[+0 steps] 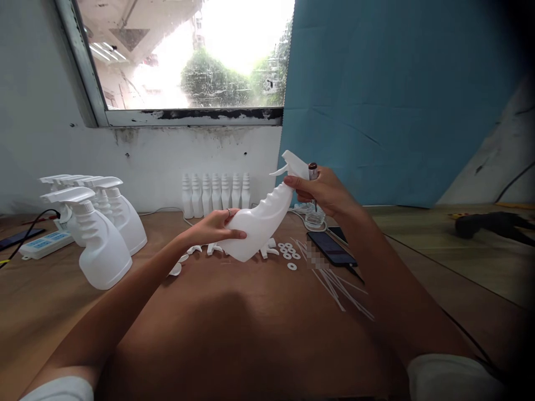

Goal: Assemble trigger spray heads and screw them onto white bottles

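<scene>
A white plastic spray bottle (pixel 261 225) is held tilted above the table, its trigger sprayer head (pixel 296 164) at the upper right end. My left hand (pixel 215 225) grips the lower body between thumb and fingers. Around the neck, just under the sprayer head, my right hand (pixel 320 192) is closed, with the trigger pointing left. Beneath the bottle lie loose white trigger parts (pixel 267 249) and several white ring washers (pixel 290 253). Thin white tubes (pixel 334 289) are spread to the right of them. White round parts (pixel 176 269) lie near my left forearm.
Several white spray bottles with sprayer heads (pixel 104 250) stand at left beside a power strip (pixel 48 244). A row of slim white bottles (pixel 216 195) lines the wall. A phone (pixel 332 249) and a partly hidden clear bottle (pixel 314 216) are at right.
</scene>
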Demonstrator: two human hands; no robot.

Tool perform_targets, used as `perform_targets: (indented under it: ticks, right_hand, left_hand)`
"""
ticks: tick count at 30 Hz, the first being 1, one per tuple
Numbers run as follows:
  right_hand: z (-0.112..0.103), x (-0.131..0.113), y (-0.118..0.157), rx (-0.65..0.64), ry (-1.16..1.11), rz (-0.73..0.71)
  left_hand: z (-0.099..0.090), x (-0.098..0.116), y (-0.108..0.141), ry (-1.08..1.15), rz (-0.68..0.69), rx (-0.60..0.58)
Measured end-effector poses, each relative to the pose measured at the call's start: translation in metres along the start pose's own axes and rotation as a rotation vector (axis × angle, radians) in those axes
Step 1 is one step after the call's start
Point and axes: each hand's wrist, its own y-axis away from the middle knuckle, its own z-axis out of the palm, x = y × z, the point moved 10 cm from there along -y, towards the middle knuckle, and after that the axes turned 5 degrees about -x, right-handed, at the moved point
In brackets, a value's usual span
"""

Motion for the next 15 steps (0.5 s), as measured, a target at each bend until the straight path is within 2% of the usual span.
perform_targets:
  ticks: [4,11,13,15]
  right_hand:
    - [0.003,-0.006,0.001,-0.056,-0.019,-0.046]
    - [0.022,-0.032,0.027,-0.373,0.110,-0.137]
    - [0.028,-0.037,0.033,-0.425,0.136,-0.138]
    - [0.029,-0.036,0.033,-0.402,0.173,-0.119]
  left_hand:
    - [0.000,0.003,0.002,0.049,0.018,-0.061]
    - [0.010,-0.009,0.017,0.217,-0.052,-0.366]
    - [0.011,-0.012,0.018,0.244,-0.062,-0.393]
    - [0.010,-0.011,0.017,0.262,-0.059,-0.390]
